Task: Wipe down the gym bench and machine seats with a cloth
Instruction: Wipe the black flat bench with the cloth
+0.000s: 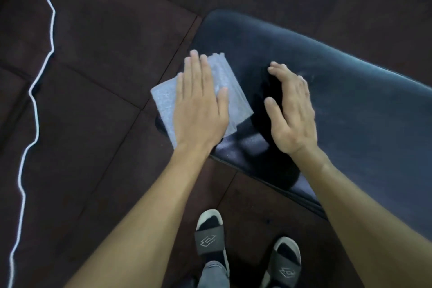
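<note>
Cloth [168,98] is pale grey-blue with a fine speckled texture. Padded surface [350,105] is dark navy, with a faint dusty sheen. Floor [105,54] is dark brown tiles with thin dark seams. Cable [35,91] is white. Slides [210,238] are dark grey with light outlined logos and white soles; socks black.

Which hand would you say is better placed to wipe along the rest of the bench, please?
Probably the left hand: it lies flat on the cloth at the bench's end. The right hand holds nothing.
</note>
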`<state>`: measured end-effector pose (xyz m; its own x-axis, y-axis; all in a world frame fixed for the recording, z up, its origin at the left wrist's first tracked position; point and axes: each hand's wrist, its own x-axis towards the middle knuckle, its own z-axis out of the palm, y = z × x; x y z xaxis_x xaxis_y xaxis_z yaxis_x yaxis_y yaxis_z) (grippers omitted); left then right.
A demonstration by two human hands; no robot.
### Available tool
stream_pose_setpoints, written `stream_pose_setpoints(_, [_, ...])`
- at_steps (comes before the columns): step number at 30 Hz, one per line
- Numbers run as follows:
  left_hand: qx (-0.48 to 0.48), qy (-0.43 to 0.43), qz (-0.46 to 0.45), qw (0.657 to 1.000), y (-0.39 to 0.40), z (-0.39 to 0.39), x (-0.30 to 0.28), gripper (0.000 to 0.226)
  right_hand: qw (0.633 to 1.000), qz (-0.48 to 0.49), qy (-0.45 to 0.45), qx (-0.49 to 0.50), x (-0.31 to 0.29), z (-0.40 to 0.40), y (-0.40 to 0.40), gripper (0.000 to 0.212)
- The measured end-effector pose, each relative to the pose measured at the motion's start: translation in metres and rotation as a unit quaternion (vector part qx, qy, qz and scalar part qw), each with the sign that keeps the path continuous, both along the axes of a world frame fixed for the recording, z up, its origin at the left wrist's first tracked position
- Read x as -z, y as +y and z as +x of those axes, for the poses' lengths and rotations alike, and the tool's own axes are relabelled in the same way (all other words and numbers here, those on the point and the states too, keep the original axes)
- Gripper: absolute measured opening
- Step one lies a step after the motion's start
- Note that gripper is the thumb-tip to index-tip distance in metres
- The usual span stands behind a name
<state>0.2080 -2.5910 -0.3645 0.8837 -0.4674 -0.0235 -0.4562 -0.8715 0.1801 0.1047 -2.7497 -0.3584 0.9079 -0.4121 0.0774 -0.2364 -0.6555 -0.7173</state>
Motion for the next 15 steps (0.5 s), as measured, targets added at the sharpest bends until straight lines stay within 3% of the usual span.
stream_pose_setpoints(5, [-0.049,-0.012,0.005,0.999,-0.016,-0.051,-0.001,0.07,0.986,0.162,-0.031,0.026,-0.009,-0.018,-0.02,0.04])
stream_pose_setpoints(15, [0.087,0.027,0.029,0.995,-0.109,-0.181,-0.006,0.075,0.992,0.097,0.027,0.078,-0.011,-0.188,-0.075,0.039])
